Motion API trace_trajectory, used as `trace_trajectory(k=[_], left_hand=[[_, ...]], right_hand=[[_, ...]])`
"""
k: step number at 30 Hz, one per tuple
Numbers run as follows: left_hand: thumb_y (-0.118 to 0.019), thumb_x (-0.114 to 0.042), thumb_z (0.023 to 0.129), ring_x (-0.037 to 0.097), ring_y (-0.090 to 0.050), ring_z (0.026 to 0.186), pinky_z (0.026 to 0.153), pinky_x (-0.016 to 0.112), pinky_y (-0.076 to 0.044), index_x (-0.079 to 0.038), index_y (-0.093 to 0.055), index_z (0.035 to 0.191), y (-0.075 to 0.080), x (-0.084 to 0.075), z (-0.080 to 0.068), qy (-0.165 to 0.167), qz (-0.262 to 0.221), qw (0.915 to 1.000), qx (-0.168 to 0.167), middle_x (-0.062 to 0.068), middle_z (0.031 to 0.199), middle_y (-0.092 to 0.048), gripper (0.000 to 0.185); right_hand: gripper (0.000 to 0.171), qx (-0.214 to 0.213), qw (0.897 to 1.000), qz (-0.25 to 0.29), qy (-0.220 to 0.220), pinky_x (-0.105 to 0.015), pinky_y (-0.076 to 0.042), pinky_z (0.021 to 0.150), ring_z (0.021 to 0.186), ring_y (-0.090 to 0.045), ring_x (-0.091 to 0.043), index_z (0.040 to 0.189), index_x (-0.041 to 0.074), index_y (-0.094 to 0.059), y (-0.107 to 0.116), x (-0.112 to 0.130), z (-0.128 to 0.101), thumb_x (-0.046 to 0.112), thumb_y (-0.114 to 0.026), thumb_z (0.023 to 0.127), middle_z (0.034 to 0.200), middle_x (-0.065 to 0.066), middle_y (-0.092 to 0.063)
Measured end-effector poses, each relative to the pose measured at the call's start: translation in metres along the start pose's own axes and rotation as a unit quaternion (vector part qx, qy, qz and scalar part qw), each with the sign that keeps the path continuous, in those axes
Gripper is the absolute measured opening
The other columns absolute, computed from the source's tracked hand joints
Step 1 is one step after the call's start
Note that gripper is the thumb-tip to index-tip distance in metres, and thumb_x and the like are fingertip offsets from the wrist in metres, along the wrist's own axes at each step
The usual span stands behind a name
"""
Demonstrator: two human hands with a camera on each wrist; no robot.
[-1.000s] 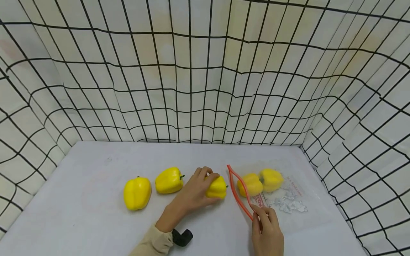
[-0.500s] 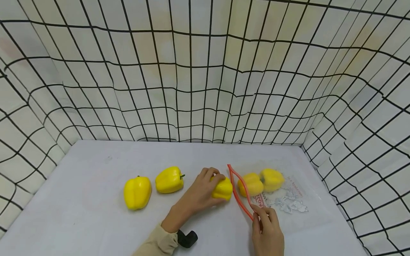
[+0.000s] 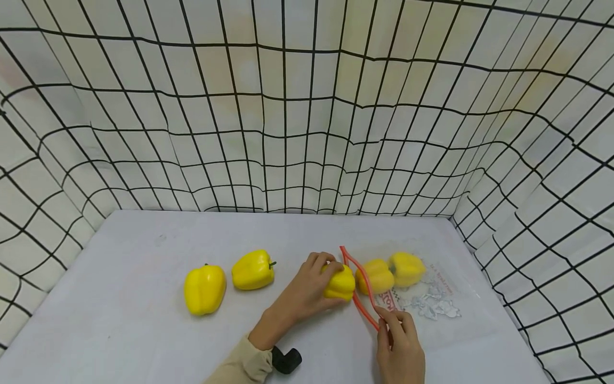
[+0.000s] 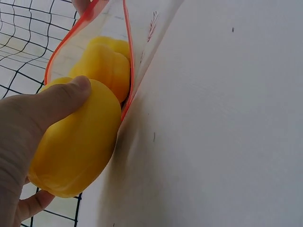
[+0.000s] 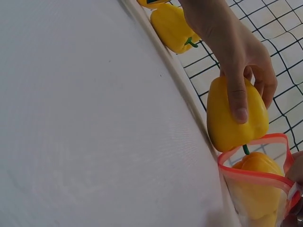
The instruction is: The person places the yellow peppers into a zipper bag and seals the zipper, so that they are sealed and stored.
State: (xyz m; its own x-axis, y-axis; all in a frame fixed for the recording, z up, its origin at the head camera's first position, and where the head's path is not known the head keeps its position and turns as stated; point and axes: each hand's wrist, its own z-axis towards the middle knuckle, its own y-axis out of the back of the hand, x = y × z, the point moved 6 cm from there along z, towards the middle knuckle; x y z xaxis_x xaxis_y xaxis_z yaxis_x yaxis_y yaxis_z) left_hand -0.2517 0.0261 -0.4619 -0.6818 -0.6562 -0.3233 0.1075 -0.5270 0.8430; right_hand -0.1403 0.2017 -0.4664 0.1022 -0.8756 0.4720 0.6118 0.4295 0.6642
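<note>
Yellow pepper (image 3: 340, 284), left fingers (image 5: 268, 86) curled round it

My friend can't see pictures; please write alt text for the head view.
A left hand holds a yellow pepper at the red rim of a clear bag, which a right hand pinches. Two peppers lie inside; two more sit to the left on a white table, before black mesh.

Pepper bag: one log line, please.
left hand holds pepper at mouth of bag | right hand pinches red rim | two peppers inside
</note>
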Motion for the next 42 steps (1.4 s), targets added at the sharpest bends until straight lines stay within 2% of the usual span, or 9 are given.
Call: trace_trajectory(k=[8,19,26,32,42], left_hand=[[-0.081,-0.048,0.076,0.022,-0.048,0.114,0.094,0.038,-0.049,-0.018,-0.055,0.123,-0.005,-0.004,0.0,-0.008,0.004,0.9997,-0.024,0.004,0.123,-0.052,0.062],[-0.084,-0.045,0.074,0.021,-0.047,0.112,0.092,0.036,-0.048,-0.017,-0.055,0.122,-0.007,-0.007,-0.003,0.009,-0.009,0.9989,-0.045,0.003,0.122,-0.051,0.063],[-0.084,-0.046,0.074,0.02,-0.045,0.116,0.1,0.036,-0.046,-0.017,-0.054,0.123,-0.009,-0.008,-0.004,0.027,-0.022,0.9982,-0.049,0.002,0.124,-0.049,0.065],[-0.084,-0.046,0.074,0.019,-0.045,0.115,0.1,0.035,-0.047,-0.016,-0.054,0.124,-0.009,-0.011,-0.003,0.033,-0.032,0.9974,-0.056,0.003,0.124,-0.049,0.066],[-0.082,-0.051,0.074,0.02,-0.046,0.114,0.096,0.035,-0.048,-0.016,-0.054,0.124,-0.008,-0.015,-0.005,0.037,0.003,0.998,-0.052,0.002,0.123,-0.049,0.066]], right_hand=[[0.038,-0.006,1.0,0.003,0.003,-0.009,-0.029,0.049,0.058,-0.034,0.004,0.103,0.019,-0.074,0.0,0.002,0.0,-0.006,-0.079,0.074,0.089,0.001,-0.056],[0.037,-0.014,1.0,0.006,-0.014,-0.012,-0.028,0.046,0.056,-0.037,0.001,0.103,0.019,-0.073,0.003,0.005,0.001,-0.006,-0.077,0.075,0.086,0.002,-0.056],[0.037,-0.035,0.999,0.002,-0.006,-0.011,-0.033,0.049,0.06,-0.047,-0.007,0.102,0.017,-0.073,0.007,0.008,0.003,-0.006,-0.077,0.073,0.084,0.001,-0.058],[0.037,-0.04,0.999,-0.002,-0.007,-0.009,-0.037,0.052,0.06,-0.05,-0.009,0.102,0.016,-0.073,0.009,0.009,0.004,-0.006,-0.078,0.073,0.084,0.001,-0.059],[0.036,-0.032,0.999,-0.014,-0.029,-0.006,-0.035,0.052,0.061,-0.049,-0.007,0.103,0.014,-0.072,0.011,0.012,0.004,-0.006,-0.078,0.074,0.086,0.0,-0.059]])
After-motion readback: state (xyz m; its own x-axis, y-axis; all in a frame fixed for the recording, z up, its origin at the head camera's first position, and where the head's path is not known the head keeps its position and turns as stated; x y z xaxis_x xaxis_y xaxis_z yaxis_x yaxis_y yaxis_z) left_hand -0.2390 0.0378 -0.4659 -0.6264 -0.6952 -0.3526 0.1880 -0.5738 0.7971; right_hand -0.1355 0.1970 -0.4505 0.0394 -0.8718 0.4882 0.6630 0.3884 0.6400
